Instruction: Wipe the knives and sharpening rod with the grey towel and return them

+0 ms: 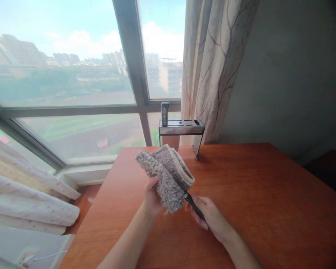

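Note:
My right hand (205,212) is wrapped round the black handle of a knife (195,207), which points up and to the left. The blade is hidden in a folded grey fluffy towel (172,190) with a pale edge. From the left, my left hand (153,196) grips the towel around the blade, thumb on top and the other fingers hidden behind the cloth. Both hands are held above the wooden table.
Past the towel, at the table's far edge, stands a clear-sided knife block (182,130) with a silver top. One dark handle (164,114) sticks up from its left end. The reddish-brown table (257,201) reaches far right. Windows and curtains (210,67) border the back.

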Tool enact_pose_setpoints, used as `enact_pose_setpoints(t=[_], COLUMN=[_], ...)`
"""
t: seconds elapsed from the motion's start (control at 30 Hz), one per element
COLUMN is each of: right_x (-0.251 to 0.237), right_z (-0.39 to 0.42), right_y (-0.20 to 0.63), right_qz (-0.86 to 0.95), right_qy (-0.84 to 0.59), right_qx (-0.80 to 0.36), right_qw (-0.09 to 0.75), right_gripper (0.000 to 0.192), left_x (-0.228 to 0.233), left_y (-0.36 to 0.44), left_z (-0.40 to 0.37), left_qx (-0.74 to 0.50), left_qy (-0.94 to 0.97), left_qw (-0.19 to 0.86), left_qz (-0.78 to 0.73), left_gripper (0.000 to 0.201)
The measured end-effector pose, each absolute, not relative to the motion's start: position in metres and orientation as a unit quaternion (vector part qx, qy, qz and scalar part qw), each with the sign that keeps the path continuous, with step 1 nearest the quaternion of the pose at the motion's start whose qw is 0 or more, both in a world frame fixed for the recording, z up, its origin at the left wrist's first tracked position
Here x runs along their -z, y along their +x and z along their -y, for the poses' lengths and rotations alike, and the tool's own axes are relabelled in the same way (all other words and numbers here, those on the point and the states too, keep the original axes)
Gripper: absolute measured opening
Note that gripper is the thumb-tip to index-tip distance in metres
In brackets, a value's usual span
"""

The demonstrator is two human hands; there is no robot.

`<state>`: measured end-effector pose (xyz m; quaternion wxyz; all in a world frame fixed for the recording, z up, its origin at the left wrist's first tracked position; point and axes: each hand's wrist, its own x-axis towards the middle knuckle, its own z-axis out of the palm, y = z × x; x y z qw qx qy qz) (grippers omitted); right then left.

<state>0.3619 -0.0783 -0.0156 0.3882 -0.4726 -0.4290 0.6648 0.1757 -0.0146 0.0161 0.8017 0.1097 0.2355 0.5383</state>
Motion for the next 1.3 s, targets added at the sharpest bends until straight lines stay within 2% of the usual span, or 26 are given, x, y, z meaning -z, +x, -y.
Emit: enact_pose_setpoints(t=[0.13,0.27,0.47,0.6,0.77,0.87,1.03,1.13,1.3], right_x=[0.016,0.021,0.026,0.023,0.023,0.025,0.023,0.019,0.016], right_z=[0.079,0.078,0.076,0.076,0.075,0.077,0.081,0.081,0.080], right_y=[0.362,0.360,0.372,0.376,0.370,0.368,0.364,0.359,0.358], right_qz=[0.431,0.469,0.545,0.548,0.521,0.505,0.568,0.606,0.625], right_qy=[-0.475,-0.478,-0.573,-0.599,-0.586,-0.568,-0.530,-0.515,-0.508], right_qx=[-0.647,-0.613,-0.414,-0.334,-0.389,-0.448,-0.457,-0.445,-0.444], right_qw=[0.412,0.420,0.451,0.479,0.484,0.471,0.433,0.412,0.393], right_gripper=[0.057,0.051,0.040,0.035,0.039,0.040,0.028,0.022,0.025], left_x=[-0.012,-0.020,-0.035,-0.034,-0.021,-0.018,-0.022,-0.025,-0.027], left_y=[0.177,0.158,0.146,0.151,0.176,0.193,0.196,0.188,0.178], left_z=[0.018,0.010,0.001,0.001,0.012,0.020,0.019,0.011,-0.002], left_qx=[-0.511,-0.576,-0.648,-0.625,-0.558,-0.536,-0.568,-0.598,-0.657], left_qy=[0.131,0.125,0.125,0.131,0.118,0.169,0.176,0.131,0.096], left_qw=[0.817,0.769,0.708,0.723,0.756,0.763,0.729,0.702,0.647], left_qz=[-0.232,-0.248,-0.251,-0.262,-0.320,-0.320,-0.339,-0.365,-0.375], left_gripper=[0.019,0.015,0.035,0.041,0.024,0.029,0.036,0.030,0.027])
